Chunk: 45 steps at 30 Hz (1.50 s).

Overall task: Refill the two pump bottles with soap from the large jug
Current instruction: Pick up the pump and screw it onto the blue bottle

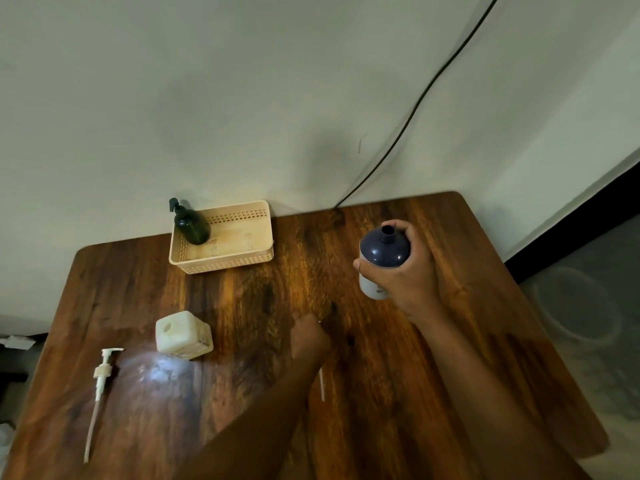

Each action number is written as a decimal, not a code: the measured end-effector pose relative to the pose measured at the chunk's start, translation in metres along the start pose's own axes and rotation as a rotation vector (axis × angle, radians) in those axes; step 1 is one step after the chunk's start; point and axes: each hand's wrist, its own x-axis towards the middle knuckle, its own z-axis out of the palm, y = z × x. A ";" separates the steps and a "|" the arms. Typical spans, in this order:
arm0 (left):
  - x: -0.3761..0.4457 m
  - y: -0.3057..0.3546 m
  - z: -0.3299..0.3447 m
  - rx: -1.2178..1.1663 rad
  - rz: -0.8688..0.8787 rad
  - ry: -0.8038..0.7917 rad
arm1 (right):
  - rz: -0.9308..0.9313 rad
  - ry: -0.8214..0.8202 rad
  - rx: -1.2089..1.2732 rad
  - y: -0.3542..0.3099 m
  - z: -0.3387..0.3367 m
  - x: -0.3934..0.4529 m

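One open-necked blue bottle (382, 258) stands upright inside the right hand (403, 275) grip, fingers wrapped around.

Right hand (403, 271) curls in a grip; left hand (309, 336) is blurred, fingers unclear.

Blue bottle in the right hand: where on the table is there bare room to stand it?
Bare wood lies right of the basket, under the blue bottle held by the right hand, up to the table edge. Crowded at left: jug, white pump, left hand.
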 end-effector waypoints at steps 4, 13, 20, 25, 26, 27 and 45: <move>0.004 0.006 -0.031 -0.082 0.026 0.095 | 0.005 -0.038 -0.022 -0.010 0.007 0.003; 0.000 0.031 -0.183 -0.264 0.184 0.347 | -0.095 -0.107 0.032 -0.075 0.047 0.019; -0.032 0.059 -0.325 -0.322 0.364 0.619 | -0.215 -0.149 0.067 -0.149 0.076 0.031; -0.077 0.088 -0.423 -0.331 0.495 0.762 | -0.315 -0.158 0.084 -0.198 0.092 0.033; -0.089 0.094 -0.440 -0.347 0.520 0.777 | -0.332 -0.162 0.084 -0.208 0.095 0.033; -0.101 0.099 -0.456 -0.364 0.551 0.792 | -0.344 -0.166 0.079 -0.217 0.097 0.033; -0.253 0.168 -0.556 -0.597 0.992 0.871 | -0.386 -0.207 0.036 -0.279 0.121 0.018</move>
